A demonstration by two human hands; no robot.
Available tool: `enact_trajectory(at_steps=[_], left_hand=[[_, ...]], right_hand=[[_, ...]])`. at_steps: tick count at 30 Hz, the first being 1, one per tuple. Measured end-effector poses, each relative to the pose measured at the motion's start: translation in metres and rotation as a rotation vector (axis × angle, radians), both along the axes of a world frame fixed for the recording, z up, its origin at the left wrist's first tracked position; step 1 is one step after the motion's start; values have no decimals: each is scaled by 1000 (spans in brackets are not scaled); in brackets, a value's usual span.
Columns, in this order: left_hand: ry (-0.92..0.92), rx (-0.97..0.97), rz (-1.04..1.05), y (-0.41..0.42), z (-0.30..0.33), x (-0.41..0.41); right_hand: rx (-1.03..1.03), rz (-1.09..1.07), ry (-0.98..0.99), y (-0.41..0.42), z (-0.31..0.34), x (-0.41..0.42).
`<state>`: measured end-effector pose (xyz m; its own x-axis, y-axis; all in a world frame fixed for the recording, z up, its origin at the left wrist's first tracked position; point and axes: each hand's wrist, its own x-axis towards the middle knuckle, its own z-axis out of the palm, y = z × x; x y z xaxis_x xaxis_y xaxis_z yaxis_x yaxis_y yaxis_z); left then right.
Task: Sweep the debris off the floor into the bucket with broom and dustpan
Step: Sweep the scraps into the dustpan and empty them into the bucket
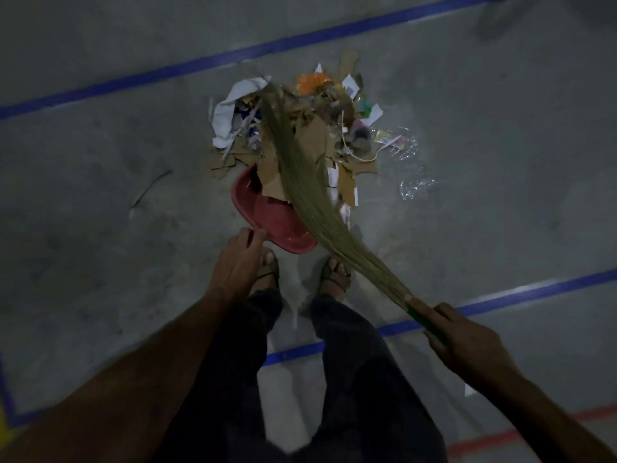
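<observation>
Two hands work the sweep into the red dustpan (267, 218).
Right hand (464, 342) wraps the soft, light broom (300, 162) handle; left hand (238, 259) pinches the dustpan's near edge; debris (320, 128) is loose, flimsy.

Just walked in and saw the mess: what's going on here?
A person is sweeping up. The right hand grips a grass broom laid across a debris pile of cardboard and paper. The left hand holds a red dustpan at the pile's near edge, with some cardboard already overlapping it.

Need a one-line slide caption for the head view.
Right hand sweeps grass broom through debris pile toward red dustpan held by left hand.
</observation>
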<state>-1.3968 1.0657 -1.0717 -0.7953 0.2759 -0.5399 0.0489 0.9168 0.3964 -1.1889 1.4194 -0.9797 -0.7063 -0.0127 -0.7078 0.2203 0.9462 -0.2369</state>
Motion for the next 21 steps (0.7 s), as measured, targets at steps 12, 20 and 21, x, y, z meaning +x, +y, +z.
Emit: enact_trajectory(at_steps=[12,20,21], left_hand=[[423,-34,-151,-10,164,40],[564,20,-187,-23,211,51],[574,23,-191,-27,212,54]], right_hand=[[86,138,296,23,165,43],[110,119,412,-11,205,83],[117,112,416,-17,208,89]])
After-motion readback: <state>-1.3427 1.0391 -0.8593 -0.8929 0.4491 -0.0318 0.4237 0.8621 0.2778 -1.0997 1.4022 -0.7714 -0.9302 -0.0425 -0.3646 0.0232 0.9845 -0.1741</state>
